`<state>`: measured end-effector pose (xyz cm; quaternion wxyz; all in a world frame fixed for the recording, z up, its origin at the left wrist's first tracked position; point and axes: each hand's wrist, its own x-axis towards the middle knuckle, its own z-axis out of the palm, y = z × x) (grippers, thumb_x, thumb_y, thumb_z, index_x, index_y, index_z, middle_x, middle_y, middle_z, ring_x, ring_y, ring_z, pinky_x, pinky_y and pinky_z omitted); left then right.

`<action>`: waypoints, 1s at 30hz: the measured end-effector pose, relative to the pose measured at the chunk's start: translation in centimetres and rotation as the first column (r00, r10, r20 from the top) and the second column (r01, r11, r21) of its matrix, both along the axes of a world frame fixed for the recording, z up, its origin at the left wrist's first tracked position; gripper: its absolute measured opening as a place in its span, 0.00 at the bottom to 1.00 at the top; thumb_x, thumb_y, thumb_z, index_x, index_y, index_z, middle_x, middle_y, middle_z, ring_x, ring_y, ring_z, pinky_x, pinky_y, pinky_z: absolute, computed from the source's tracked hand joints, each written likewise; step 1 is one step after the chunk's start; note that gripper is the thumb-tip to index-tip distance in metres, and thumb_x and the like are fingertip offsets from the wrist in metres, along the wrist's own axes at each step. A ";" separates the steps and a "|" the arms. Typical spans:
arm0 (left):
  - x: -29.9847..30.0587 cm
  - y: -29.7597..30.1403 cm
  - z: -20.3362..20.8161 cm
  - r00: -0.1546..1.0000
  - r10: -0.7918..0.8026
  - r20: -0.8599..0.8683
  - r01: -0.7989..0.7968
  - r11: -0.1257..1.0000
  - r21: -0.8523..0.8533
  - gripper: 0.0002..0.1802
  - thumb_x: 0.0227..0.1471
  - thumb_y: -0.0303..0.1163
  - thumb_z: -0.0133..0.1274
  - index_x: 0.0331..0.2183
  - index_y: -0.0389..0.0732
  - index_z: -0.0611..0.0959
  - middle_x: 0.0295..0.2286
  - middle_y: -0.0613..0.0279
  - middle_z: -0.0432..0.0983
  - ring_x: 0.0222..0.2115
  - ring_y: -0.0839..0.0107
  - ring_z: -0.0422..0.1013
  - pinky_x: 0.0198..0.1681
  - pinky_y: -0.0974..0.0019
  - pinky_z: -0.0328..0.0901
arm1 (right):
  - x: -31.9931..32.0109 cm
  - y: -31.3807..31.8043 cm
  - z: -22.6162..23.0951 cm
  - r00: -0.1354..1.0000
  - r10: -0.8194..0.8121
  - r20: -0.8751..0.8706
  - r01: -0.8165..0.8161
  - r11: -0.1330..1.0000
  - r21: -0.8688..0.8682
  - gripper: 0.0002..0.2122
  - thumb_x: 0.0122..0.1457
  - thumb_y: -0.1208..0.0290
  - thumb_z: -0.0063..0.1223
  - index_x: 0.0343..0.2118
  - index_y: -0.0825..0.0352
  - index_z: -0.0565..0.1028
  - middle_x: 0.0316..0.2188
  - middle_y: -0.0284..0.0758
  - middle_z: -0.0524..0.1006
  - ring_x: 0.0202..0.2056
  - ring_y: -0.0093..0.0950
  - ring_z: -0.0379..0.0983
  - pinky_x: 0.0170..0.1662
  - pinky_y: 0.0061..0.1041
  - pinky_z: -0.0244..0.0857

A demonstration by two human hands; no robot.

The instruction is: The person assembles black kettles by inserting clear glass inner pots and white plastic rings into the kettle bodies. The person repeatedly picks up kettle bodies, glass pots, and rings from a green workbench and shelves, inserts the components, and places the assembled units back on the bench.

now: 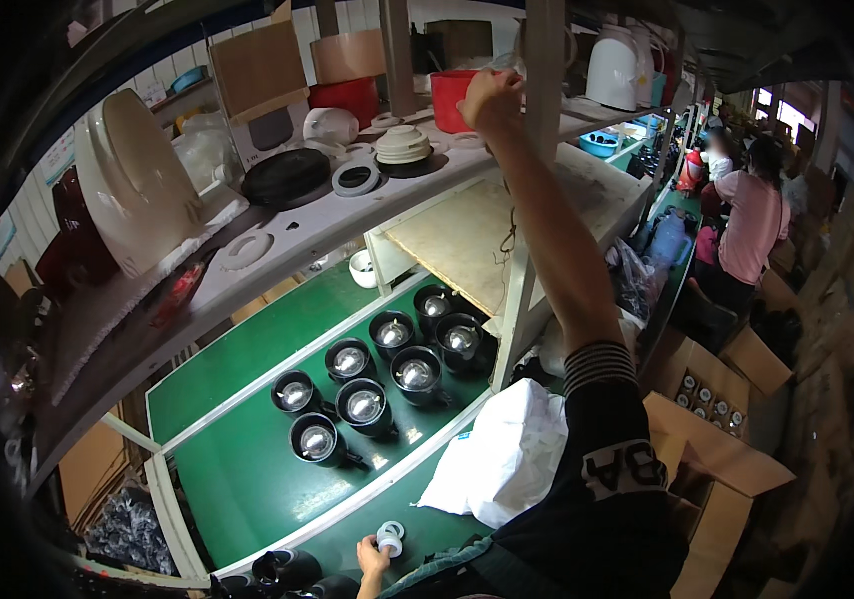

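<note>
My right hand (493,100) is raised at the end of an outstretched arm, beside the rim of a red tub (453,102) on the upper shelf. Its fingers are curled, and whatever they may hold is hidden. Low in the view, my left hand (374,555) grips a small white plastic ring-shaped part (389,540) over the green work surface. Several black cups (364,406) with shiny metal domes inside stand in a group on the green conveyor belt (237,489). Close to the left hand are more black cups (287,569) at the bottom edge.
The shelf (317,205) carries a black disc (287,177), stacked cream rings (405,146) and a tall cream housing (132,185). A white bag (507,449) lies by my right arm. Cardboard boxes (716,449) and a person in pink (751,215) are to the right.
</note>
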<state>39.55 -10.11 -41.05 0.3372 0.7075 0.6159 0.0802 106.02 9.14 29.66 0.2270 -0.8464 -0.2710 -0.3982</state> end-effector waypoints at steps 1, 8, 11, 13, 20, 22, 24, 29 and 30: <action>-0.4 -0.6 0.2 0.999 0.042 0.000 -0.042 0.999 -0.032 0.30 0.41 0.40 0.71 0.46 0.39 0.81 0.43 0.51 0.76 0.46 0.53 0.73 0.52 0.54 0.68 | -3.0 0.0 -0.8 0.998 -0.029 0.049 0.021 0.988 0.156 0.27 0.51 0.57 0.69 0.49 0.72 0.77 0.55 0.50 0.72 0.58 0.49 0.67 0.60 0.43 0.65; -0.8 -1.1 0.3 0.999 0.041 -0.014 -0.042 0.998 -0.041 0.30 0.43 0.40 0.70 0.47 0.39 0.81 0.42 0.52 0.75 0.46 0.53 0.72 0.52 0.55 0.68 | -6.9 -4.9 -0.5 0.886 0.460 -0.054 -0.460 0.863 -0.208 0.11 0.51 0.67 0.69 0.36 0.63 0.81 0.44 0.43 0.81 0.48 0.39 0.77 0.50 0.37 0.72; -0.4 -0.9 0.6 1.000 0.017 -0.019 -0.018 0.998 -0.053 0.30 0.42 0.40 0.71 0.47 0.39 0.80 0.43 0.51 0.74 0.46 0.53 0.72 0.53 0.55 0.68 | -6.6 -5.3 -2.2 0.878 0.474 -0.062 -0.474 0.843 -0.253 0.09 0.51 0.66 0.69 0.31 0.63 0.82 0.37 0.39 0.83 0.41 0.36 0.81 0.46 0.38 0.74; -0.4 -0.8 0.6 0.999 0.046 0.018 -0.045 0.997 -0.067 0.31 0.42 0.39 0.71 0.47 0.39 0.80 0.44 0.51 0.74 0.47 0.53 0.72 0.53 0.55 0.68 | -5.7 -5.2 -2.9 0.878 0.479 -0.015 -0.467 0.849 -0.248 0.09 0.53 0.64 0.69 0.33 0.62 0.83 0.36 0.36 0.84 0.42 0.36 0.81 0.46 0.38 0.75; -1.2 -1.5 0.5 0.997 0.083 -0.001 -0.083 0.994 -0.066 0.34 0.41 0.38 0.72 0.50 0.38 0.79 0.47 0.50 0.73 0.49 0.53 0.72 0.54 0.54 0.68 | -8.1 -7.4 -2.8 0.845 0.532 -0.058 -0.534 0.831 -0.155 0.08 0.58 0.66 0.66 0.40 0.56 0.85 0.35 0.34 0.85 0.40 0.35 0.82 0.44 0.35 0.74; -1.2 -1.4 1.0 0.996 0.093 0.010 -0.092 0.993 -0.071 0.36 0.40 0.37 0.73 0.51 0.38 0.78 0.47 0.50 0.73 0.49 0.53 0.72 0.54 0.54 0.68 | -8.0 -7.6 -3.3 0.831 0.556 0.038 -0.550 0.829 -0.104 0.07 0.59 0.66 0.64 0.40 0.56 0.84 0.35 0.34 0.85 0.38 0.34 0.83 0.43 0.35 0.74; -1.0 -1.4 2.2 0.994 0.103 0.033 -0.101 0.992 -0.070 0.37 0.40 0.36 0.73 0.52 0.38 0.77 0.48 0.50 0.73 0.50 0.53 0.72 0.54 0.54 0.68 | -7.9 -8.1 -3.7 0.789 0.596 0.149 -0.597 0.801 -0.045 0.07 0.60 0.66 0.63 0.41 0.57 0.83 0.35 0.34 0.85 0.37 0.34 0.83 0.42 0.34 0.75; -1.6 -1.3 3.7 0.995 0.091 0.027 -0.090 0.995 -0.033 0.38 0.39 0.35 0.74 0.52 0.37 0.77 0.48 0.49 0.71 0.48 0.53 0.73 0.52 0.55 0.70 | -10.8 -10.8 -4.1 0.784 0.534 0.315 -0.562 0.827 -0.003 0.07 0.60 0.66 0.63 0.39 0.59 0.80 0.29 0.34 0.84 0.30 0.34 0.82 0.35 0.34 0.74; -1.4 -1.1 4.3 0.994 0.101 0.046 -0.098 0.994 -0.057 0.39 0.39 0.35 0.74 0.52 0.37 0.76 0.48 0.48 0.71 0.47 0.53 0.73 0.52 0.55 0.70 | -11.0 -11.3 -4.1 0.779 0.517 0.355 -0.554 0.833 0.003 0.06 0.60 0.67 0.63 0.40 0.59 0.80 0.28 0.34 0.83 0.29 0.33 0.82 0.34 0.33 0.74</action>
